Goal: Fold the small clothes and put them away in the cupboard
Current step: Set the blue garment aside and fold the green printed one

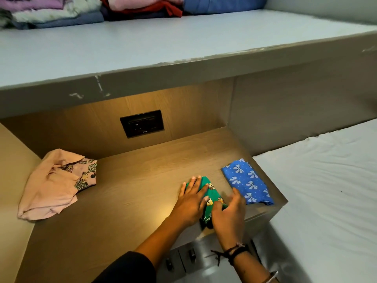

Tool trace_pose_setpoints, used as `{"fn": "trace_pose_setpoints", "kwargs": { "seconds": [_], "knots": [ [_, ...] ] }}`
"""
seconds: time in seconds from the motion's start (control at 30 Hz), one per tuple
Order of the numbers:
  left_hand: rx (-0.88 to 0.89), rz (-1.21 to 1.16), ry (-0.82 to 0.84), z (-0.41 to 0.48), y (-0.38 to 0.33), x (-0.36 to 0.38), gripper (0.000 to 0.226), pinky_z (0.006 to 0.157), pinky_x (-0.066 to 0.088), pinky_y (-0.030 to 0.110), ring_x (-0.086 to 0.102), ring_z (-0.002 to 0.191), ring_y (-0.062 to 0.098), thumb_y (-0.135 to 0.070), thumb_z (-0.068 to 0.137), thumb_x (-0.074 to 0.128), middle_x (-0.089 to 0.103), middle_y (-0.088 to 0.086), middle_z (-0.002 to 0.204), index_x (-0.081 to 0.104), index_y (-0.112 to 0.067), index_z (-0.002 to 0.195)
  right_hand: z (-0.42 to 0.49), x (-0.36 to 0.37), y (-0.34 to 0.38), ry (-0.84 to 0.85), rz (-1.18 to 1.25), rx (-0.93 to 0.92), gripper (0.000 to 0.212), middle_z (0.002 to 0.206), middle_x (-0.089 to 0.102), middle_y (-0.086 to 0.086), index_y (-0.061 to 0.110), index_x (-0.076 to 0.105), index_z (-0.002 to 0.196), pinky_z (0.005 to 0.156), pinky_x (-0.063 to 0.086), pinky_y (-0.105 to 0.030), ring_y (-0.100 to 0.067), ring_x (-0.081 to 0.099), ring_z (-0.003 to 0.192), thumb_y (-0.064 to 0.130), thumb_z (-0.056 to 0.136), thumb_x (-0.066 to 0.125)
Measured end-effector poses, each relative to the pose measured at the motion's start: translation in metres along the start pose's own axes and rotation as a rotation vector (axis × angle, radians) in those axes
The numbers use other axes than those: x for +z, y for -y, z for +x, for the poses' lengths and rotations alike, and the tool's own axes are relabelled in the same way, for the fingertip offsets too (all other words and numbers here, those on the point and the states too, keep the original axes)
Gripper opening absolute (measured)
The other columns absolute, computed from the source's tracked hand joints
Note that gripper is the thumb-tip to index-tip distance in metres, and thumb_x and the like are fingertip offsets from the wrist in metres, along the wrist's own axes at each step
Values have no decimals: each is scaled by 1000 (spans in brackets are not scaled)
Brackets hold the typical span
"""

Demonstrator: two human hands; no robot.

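Observation:
A small green printed garment (213,198) lies on the wooden bedside top (130,193), near its front right edge. My left hand (191,201) presses flat on the garment's left part, fingers spread. My right hand (229,213) rests on its right side with fingers curled over the cloth; whether it pinches the fabric I cannot tell. A folded blue garment with white bows (247,181) lies just to the right. At the far left, a pink cartoon-print garment (55,183) sits crumpled and unfolded.
A grey shelf (183,43) runs above the niche, with stacked folded clothes (91,9) at its back. A black socket plate (142,123) is set in the niche's back wall. A white-sheeted bed (326,190) adjoins on the right. Drawer fronts with knobs (183,258) sit below.

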State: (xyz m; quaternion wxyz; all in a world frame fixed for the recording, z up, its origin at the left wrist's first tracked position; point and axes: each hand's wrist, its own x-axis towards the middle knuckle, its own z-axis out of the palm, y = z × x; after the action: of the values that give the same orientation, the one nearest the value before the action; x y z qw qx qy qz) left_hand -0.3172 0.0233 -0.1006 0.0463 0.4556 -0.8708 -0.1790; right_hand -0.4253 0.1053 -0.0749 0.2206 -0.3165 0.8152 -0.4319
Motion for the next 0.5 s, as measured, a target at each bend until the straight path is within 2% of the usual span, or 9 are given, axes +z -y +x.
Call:
{"fn": "trace_pose_setpoints", "kwargs": {
  "seconds": [0.07,0.13,0.17,0.23,0.27,0.33,0.37,0.43,0.5],
  "knots": [
    [12,20,-4,0,1,2,55,117,-16,40,-17,150,16,-47,103,18,-7,-1,166,11,-31,156,-2,-8,-9,-66,-311,-395,48,144,45,-9,17,46,135,102,44,-43,-27,43,132,24,88,52],
    [37,-3,-8,-2,4,2,55,117,-16,38,-19,148,14,-46,103,16,-8,-2,166,9,-32,156,1,-12,-19,98,-546,-620,48,152,41,-4,21,48,138,113,26,-46,-24,35,141,30,92,42],
    [44,-25,-14,-3,6,2,54,117,-16,37,-19,148,13,-45,104,17,-9,-3,166,8,-32,156,3,-13,-25,213,-639,-644,48,156,36,0,23,45,142,117,18,-46,-21,28,145,33,96,36],
    [24,-75,-66,-6,6,0,53,118,-15,35,-17,149,12,-40,104,23,-8,-4,165,11,-30,156,9,-15,-39,373,-673,-574,49,160,25,5,25,38,147,120,6,-43,-15,15,149,37,101,28],
    [-8,-104,-123,-8,4,-1,53,120,-12,35,-15,150,12,-36,104,29,-6,-4,165,16,-29,155,13,-17,-43,394,-604,-548,47,161,23,8,25,39,146,121,6,-42,-13,14,149,37,101,30],
    [-134,-185,-299,-15,-5,-3,51,123,2,39,0,152,16,-29,100,43,9,-3,165,32,-27,150,19,-23,-41,346,-368,-500,44,157,27,11,24,44,144,120,15,-38,-10,20,146,34,101,40],
    [-234,-244,-395,-19,-10,-3,48,121,16,40,15,150,20,-27,97,50,23,-2,162,40,-25,144,23,-27,-36,310,-235,-422,44,154,33,10,23,46,143,117,21,-36,-9,25,143,33,101,44],
    [-498,-429,-480,-27,-21,-5,43,103,44,35,48,126,20,-28,92,58,46,1,142,46,-23,133,34,-32,-24,240,-69,-261,41,142,50,1,16,53,137,105,36,-33,-15,40,132,32,99,49],
    [-769,-743,-351,-25,-28,-10,46,70,53,26,58,89,11,-30,91,61,54,0,120,43,-17,131,45,-32,-11,173,-141,-288,35,125,62,-7,10,61,127,93,43,-31,-21,52,118,27,98,51]
  ]
}}
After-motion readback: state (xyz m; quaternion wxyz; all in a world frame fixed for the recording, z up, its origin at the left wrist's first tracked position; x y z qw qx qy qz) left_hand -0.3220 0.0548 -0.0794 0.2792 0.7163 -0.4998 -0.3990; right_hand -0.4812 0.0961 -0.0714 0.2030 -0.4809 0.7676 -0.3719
